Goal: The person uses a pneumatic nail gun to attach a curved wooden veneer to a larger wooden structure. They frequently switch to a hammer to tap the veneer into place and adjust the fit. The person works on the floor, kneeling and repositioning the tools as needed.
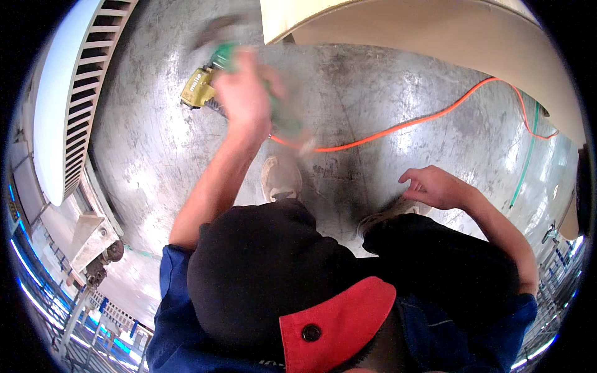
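Note:
My left hand [244,93] is raised over the floor, its fingers closed round a green handheld tool [224,55]. Motion smears that tool, and its exact kind cannot be made out. Just beyond the hand lies a yellow-green pneumatic nailer or stapler [200,87] with a dark grip; my wrist covers part of it. My right hand [435,188] hangs beside my right knee, fingers loosely bent and somewhat apart, with nothing in it.
An orange air hose [385,128] curves across the grey concrete floor [348,81]. A large cream panel [410,25] overhangs the top right; a white slatted piece [59,112] stands at left. Near the lower left is a wheeled metal base [96,245]. My shoe [280,177] is below the hose.

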Motion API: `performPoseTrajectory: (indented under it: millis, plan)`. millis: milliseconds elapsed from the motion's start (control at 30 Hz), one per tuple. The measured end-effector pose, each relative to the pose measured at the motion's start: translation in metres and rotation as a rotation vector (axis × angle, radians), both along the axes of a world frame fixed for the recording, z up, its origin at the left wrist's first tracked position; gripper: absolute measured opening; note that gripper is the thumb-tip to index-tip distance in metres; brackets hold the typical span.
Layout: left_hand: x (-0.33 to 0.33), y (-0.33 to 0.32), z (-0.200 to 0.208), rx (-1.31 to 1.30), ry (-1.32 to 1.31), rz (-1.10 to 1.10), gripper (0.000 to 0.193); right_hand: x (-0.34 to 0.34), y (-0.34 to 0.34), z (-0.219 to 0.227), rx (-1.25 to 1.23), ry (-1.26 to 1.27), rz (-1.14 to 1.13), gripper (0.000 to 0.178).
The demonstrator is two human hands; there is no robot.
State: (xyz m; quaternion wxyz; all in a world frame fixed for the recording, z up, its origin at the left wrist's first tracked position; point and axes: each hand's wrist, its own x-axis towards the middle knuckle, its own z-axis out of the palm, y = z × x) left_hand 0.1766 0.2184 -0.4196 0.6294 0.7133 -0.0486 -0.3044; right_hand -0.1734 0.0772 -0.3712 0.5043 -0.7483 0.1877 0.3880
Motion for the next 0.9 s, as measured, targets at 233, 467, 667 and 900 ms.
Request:
performPoseTrajectory:
  millis: [233,467,667,900]
  plan:
    - [0.023,-0.008,0.038,-0.284,0.077,0.002,0.026,-0.027,-0.005,-0.004,-0.099,-0.039,0.010,0.031]
    - [0.012,-0.018,0.046,0.080,0.109,-0.248,0.023,-0.032,-0.039,-0.014,-0.215,-0.067,0.145,0.031]
    - [-0.033,-0.027,0.035,-0.003,0.129,-0.330,0.025,-0.004,-0.027,-0.084,-0.208,-0.256,0.125,0.030]
    - [-0.021,-0.024,0.053,-0.333,0.097,-0.121,0.025,0.033,-0.007,-0.099,-0.017,-0.209,0.028,0.029]
